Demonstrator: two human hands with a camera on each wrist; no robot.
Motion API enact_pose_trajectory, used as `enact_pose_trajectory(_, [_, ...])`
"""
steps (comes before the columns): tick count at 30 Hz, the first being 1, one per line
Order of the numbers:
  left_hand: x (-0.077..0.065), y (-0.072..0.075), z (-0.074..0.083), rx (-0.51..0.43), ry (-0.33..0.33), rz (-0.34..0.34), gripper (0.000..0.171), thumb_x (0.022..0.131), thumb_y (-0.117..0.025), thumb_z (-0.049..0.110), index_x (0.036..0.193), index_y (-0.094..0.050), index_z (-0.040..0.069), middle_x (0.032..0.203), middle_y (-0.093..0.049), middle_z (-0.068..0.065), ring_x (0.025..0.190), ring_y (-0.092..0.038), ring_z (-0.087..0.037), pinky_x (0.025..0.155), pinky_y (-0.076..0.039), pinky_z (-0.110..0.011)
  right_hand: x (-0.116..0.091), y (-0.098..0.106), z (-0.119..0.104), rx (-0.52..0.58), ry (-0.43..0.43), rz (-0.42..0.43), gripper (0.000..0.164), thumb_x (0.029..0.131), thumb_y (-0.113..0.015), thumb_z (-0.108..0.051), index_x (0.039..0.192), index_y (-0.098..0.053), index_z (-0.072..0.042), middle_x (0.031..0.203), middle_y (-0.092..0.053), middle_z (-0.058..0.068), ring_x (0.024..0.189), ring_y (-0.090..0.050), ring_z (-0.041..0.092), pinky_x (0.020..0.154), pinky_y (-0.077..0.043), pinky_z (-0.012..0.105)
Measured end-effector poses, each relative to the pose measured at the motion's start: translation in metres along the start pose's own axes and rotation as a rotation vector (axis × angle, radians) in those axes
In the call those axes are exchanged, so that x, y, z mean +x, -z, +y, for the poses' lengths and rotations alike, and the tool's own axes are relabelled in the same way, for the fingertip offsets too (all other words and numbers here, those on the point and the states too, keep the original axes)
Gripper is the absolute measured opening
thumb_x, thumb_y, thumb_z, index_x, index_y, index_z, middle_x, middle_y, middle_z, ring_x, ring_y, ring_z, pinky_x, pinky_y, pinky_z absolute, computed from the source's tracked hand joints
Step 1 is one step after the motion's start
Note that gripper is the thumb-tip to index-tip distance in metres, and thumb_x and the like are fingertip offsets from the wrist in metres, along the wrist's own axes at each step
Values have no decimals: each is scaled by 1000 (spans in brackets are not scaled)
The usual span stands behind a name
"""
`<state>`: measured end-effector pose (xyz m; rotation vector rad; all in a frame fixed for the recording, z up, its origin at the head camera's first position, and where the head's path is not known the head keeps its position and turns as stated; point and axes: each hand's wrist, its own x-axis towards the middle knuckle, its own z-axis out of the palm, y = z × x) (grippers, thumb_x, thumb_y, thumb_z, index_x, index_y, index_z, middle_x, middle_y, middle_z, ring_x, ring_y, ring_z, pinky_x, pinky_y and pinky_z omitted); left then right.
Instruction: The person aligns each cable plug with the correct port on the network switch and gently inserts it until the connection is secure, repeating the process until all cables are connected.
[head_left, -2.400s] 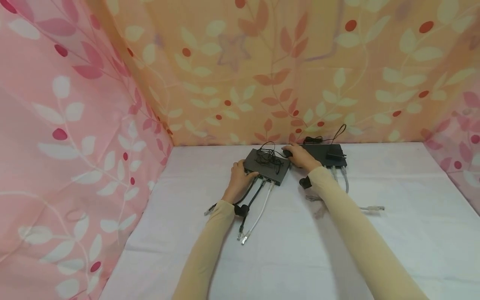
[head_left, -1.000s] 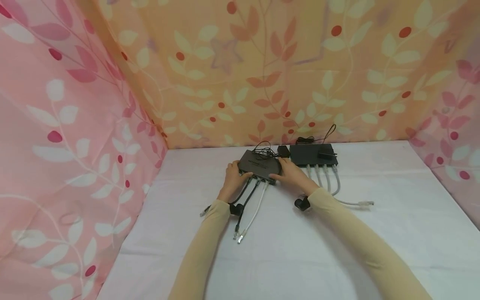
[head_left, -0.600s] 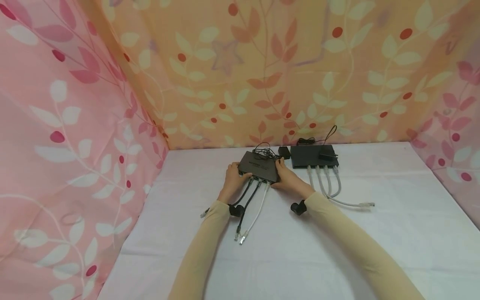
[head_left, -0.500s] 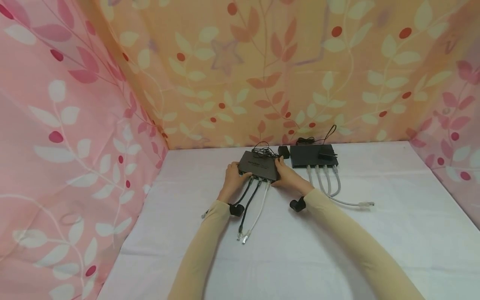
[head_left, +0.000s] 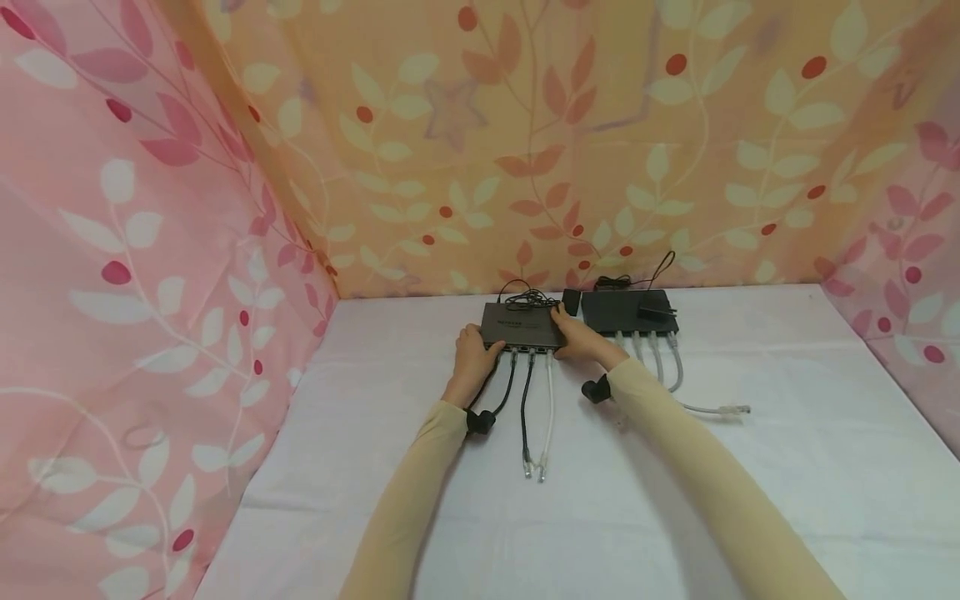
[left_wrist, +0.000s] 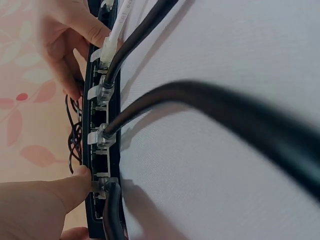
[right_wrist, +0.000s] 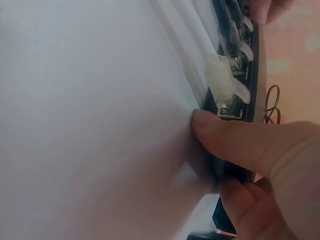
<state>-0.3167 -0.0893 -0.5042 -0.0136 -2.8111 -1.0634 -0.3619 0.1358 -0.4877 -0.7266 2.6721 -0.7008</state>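
A dark grey network switch (head_left: 521,327) lies near the back of the table, its port side facing me. My left hand (head_left: 471,362) grips its left end, thumb at the front by the ports. The right hand (head_left: 587,340) holds the other end, with the thumb (right_wrist: 225,135) on the front corner. Black network cables (left_wrist: 145,100) and a white network cable (head_left: 552,408) are plugged into the ports. Two free plugs (head_left: 542,475) lie side by side on the cloth. A thin black cord (head_left: 531,298) is bundled at the back of the switch.
To the right stands a second black box (head_left: 626,310) with several grey cables (head_left: 678,367) in its front and an adapter (head_left: 657,312) on top. A black power adapter (head_left: 572,302) sits between the boxes. Behind the white tablecloth (head_left: 525,542) hangs a floral curtain (head_left: 465,167).
The right hand came from the power adapter to the switch's right end. The switch has turned from slanted to roughly square with the back edge, and its cables have swung to the right.
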Motion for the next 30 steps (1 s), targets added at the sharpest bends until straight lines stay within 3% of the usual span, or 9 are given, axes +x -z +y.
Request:
enact_pose_trajectory(6, [-1,-2,2,-28,-2,-24,54,90,-61,30,122,-39,-7,115,-43,-24,108,-43,-38,89,-40,-45,-1,4,5,20,16,-13,91,83,-68,-6,145,-2,9,148,10,32,137,-11,45,106,-25,52])
enact_pose_trajectory(11, [4,1,-2,-41,18,-77,58,90,-59,35,128,-38,-4,123,-43,-23,113,-45,-37,92,-42,-44,-1,7,4,14,-14,31,91,81,-70,-7,145,-7,8,148,8,33,137,-9,46,107,-24,53])
enact_pose_trajectory(14, [7,6,-5,-57,32,-125,59,91,-59,36,131,-38,-1,127,-45,-22,116,-47,-35,93,-42,-44,-3,8,5,-25,-39,56,87,80,-73,-12,145,-17,4,150,4,31,136,-14,45,105,-28,53])
enact_pose_trajectory(18, [11,13,-11,-74,-6,-166,56,91,-59,34,131,-40,-1,123,-52,-22,110,-55,-32,90,-46,-43,-8,11,5,-98,-41,73,79,80,-73,-16,144,-28,-5,152,-6,27,134,-24,45,98,-36,55])
enact_pose_trajectory(25, [15,18,-22,-7,-68,-176,54,92,-59,31,131,-43,-2,113,-59,-20,100,-60,-30,83,-49,-41,-19,22,-1,-198,-1,111,64,84,-69,-21,140,-40,-11,149,-24,21,130,-34,41,95,-36,59])
enact_pose_trajectory(30, [18,21,-27,39,-90,-170,52,92,-58,32,131,-45,0,112,-58,-18,100,-57,-29,84,-47,-41,-22,28,3,-276,7,162,56,88,-64,-26,138,-43,-13,147,-30,19,123,-45,37,89,-43,54])
